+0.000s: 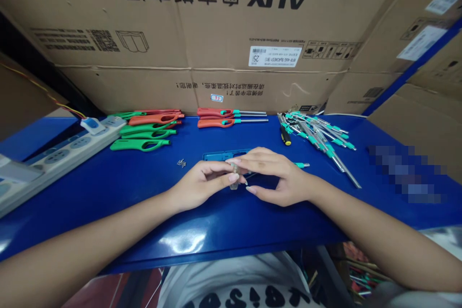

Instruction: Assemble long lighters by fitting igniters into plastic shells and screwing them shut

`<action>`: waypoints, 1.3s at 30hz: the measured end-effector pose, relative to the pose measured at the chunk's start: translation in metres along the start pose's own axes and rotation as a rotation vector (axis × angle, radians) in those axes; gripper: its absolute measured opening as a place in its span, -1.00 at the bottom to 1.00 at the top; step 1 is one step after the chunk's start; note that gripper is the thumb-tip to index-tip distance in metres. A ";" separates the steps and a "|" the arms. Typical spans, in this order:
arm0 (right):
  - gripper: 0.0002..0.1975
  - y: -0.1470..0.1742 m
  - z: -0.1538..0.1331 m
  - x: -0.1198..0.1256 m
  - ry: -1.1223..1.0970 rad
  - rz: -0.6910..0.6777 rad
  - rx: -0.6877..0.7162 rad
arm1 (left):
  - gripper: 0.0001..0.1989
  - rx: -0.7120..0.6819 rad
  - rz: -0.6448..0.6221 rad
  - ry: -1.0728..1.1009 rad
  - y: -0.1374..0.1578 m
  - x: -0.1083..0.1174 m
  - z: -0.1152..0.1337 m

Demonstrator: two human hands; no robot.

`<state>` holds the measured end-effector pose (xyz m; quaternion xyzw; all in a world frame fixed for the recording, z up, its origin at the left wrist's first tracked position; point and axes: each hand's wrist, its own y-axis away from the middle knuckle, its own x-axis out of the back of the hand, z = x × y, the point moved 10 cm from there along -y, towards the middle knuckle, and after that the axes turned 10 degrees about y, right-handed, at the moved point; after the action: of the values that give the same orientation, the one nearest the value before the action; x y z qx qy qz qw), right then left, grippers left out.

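Observation:
In the head view, my left hand (202, 185) pinches a small translucent plastic part (234, 180) between thumb and fingers, above the table's middle. My right hand (277, 175) arches over from the right. Its fingertips reach the top of the part, while its thumb stands apart below. Just behind both hands lies a blue lighter handle shell (216, 155), partly covered by them. A metal lighter tube with a teal collar (300, 165) pokes out from behind my right hand.
Green and red lighter handles (139, 144) lie at the back left, near small screws (181, 163) and a power strip (61, 156). Red lighters with tubes (216, 123) lie behind. Loose metal tubes (317, 137) and a screwdriver (285, 135) are at right. A cardboard wall (202, 57) closes the back.

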<state>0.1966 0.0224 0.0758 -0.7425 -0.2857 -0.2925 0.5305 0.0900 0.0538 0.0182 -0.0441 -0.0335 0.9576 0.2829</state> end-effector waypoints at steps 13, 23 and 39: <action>-0.25 0.003 0.008 0.003 0.012 0.029 -0.083 | -0.66 0.018 0.047 0.070 -0.001 0.005 -0.005; -0.78 -0.002 0.015 0.014 -0.004 0.147 -0.125 | -0.80 -0.033 0.022 -0.077 -0.001 0.000 -0.003; -0.78 0.004 0.031 0.011 0.008 0.104 -0.233 | -0.79 -0.022 0.073 -0.057 -0.001 0.006 -0.004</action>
<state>0.2110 0.0518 0.0731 -0.8116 -0.2089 -0.2989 0.4564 0.0863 0.0582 0.0142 -0.0210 -0.0506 0.9677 0.2462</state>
